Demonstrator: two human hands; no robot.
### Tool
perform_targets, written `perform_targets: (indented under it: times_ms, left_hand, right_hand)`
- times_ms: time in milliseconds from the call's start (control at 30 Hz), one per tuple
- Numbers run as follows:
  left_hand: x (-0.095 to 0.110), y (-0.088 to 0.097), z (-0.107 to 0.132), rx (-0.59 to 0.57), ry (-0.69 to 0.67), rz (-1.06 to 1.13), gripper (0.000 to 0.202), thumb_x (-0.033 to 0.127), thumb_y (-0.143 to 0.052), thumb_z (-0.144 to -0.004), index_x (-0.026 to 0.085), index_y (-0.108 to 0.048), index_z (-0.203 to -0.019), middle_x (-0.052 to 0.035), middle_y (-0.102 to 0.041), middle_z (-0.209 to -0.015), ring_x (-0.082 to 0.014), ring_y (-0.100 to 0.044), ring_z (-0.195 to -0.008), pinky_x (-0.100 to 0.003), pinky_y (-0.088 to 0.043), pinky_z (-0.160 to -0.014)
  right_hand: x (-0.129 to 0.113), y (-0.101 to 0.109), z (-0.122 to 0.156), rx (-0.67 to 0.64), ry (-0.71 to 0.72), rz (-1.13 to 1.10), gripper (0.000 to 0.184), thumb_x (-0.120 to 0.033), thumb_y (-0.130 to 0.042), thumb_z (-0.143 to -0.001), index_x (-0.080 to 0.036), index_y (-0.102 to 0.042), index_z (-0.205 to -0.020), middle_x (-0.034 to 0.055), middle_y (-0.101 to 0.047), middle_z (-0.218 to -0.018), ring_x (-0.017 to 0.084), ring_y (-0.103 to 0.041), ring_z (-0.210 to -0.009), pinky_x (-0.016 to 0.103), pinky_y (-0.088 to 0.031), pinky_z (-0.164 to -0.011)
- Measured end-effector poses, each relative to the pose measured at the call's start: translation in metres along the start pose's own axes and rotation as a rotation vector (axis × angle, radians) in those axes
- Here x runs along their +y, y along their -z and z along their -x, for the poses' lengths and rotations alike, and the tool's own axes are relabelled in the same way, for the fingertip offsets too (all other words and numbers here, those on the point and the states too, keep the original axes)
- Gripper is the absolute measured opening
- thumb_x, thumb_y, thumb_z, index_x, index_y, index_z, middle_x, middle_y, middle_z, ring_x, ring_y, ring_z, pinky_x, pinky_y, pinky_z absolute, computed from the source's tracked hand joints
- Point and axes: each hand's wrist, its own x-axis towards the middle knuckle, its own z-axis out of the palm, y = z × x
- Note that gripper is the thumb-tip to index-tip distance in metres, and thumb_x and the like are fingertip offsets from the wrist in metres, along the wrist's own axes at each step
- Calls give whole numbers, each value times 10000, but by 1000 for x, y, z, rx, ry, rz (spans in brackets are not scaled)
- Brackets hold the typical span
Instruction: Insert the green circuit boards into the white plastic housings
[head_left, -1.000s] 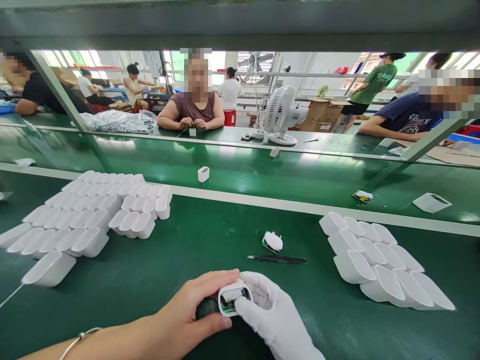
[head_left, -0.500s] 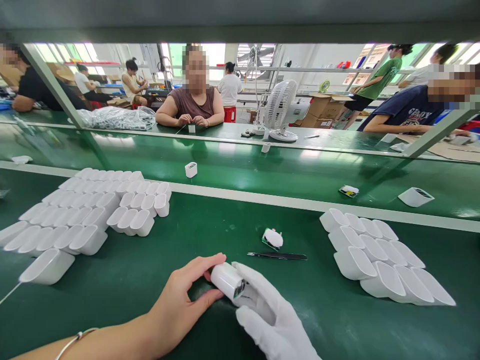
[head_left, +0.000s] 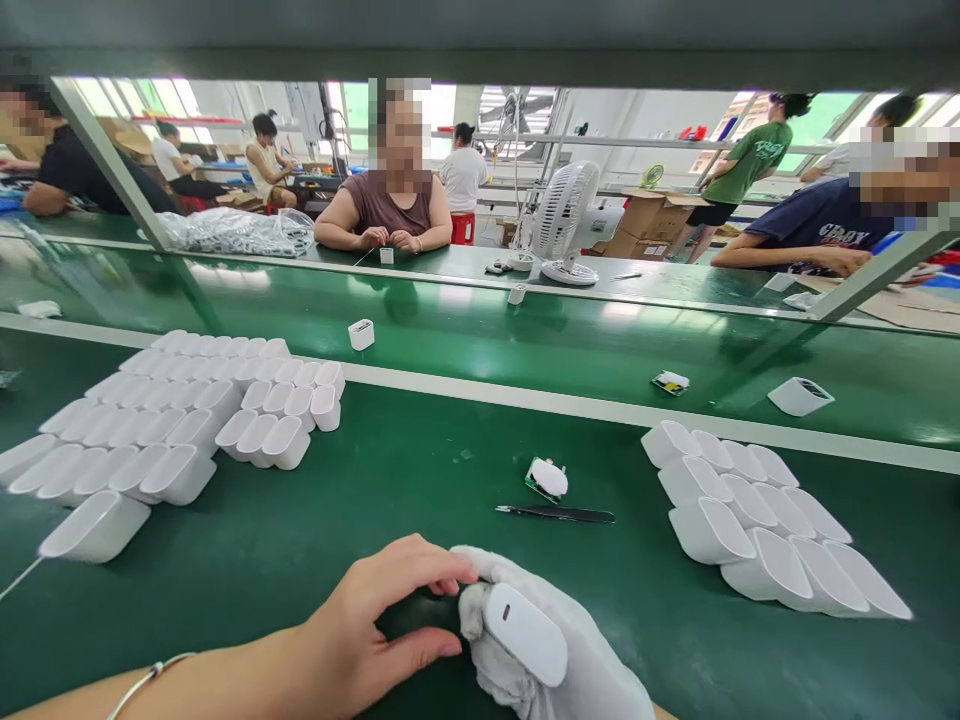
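A white charger housing (head_left: 527, 634) lies in my right hand (head_left: 592, 650), which wears a white glove and has its fingers curled around it. The housing's flat end, with a small dark slot, faces up towards me. Beside it my bare left hand (head_left: 382, 620) is open, thumb and fingers apart, its fingertips close to the glove. Whether they touch the glove I cannot tell. Beyond my hands lie black tweezers (head_left: 555, 514) and a small circuit board (head_left: 546, 480) with a white pad on top.
Rows of white housings (head_left: 180, 470) stand on the left of the green bench, with more housings (head_left: 780, 510) on the right. On the green strip behind are a circuit board (head_left: 670, 383) and housings (head_left: 801, 396). A person (head_left: 397, 200) sits opposite, near a fan (head_left: 566, 220).
The housing has passed from both hands into my gloved right hand and turned its slotted end towards me. My left hand has let go. Pieces on the green strip have shifted left.
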Motion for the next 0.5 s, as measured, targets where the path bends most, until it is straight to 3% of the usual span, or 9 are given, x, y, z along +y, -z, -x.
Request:
perform_targets:
  times_ms: [167,333,433,500]
  left_hand:
    - [-1,1,0,-75,-120,-35,438,115,-580,-862,225,-437,-1261,-41,-589,-1074,-140,-503,-968,-233,-416,-901]
    - [2,3,-3,-126,-128,-49,409,99,-545,-872,227,-442,-1247,-47,-585,-1099,-140,-514,-986,-244,-425,-914]
    - [3,6,-3,-136,-75,-169,403,113,-518,-872,229,-437,-1249,-57,-551,-1169,-151,-516,-1050,-251,-436,-933]
    - [2,9,-3,-71,-25,-358,377,133,-485,-877,227,-456,-1241,-70,-521,-1219,-175,-502,-1095,-294,-430,-961]
  right_hand:
    - [-1,-2,0,2,13,138,484,-431,-701,-689,-159,-638,-1084,80,-638,-731,153,-563,-572,261,-450,-496]
    - [-12,-7,8,92,96,332,508,-541,-642,-694,-171,-652,-1042,86,-660,-825,203,-614,-766,319,-492,-694]
    - [-32,-11,11,183,236,620,488,-540,-565,-747,-163,-633,-1050,78,-657,-863,192,-596,-769,320,-473,-738]
    - [-51,-14,7,290,348,931,428,-494,-457,-824,-163,-616,-1045,72,-639,-818,181,-575,-707,315,-463,-692]
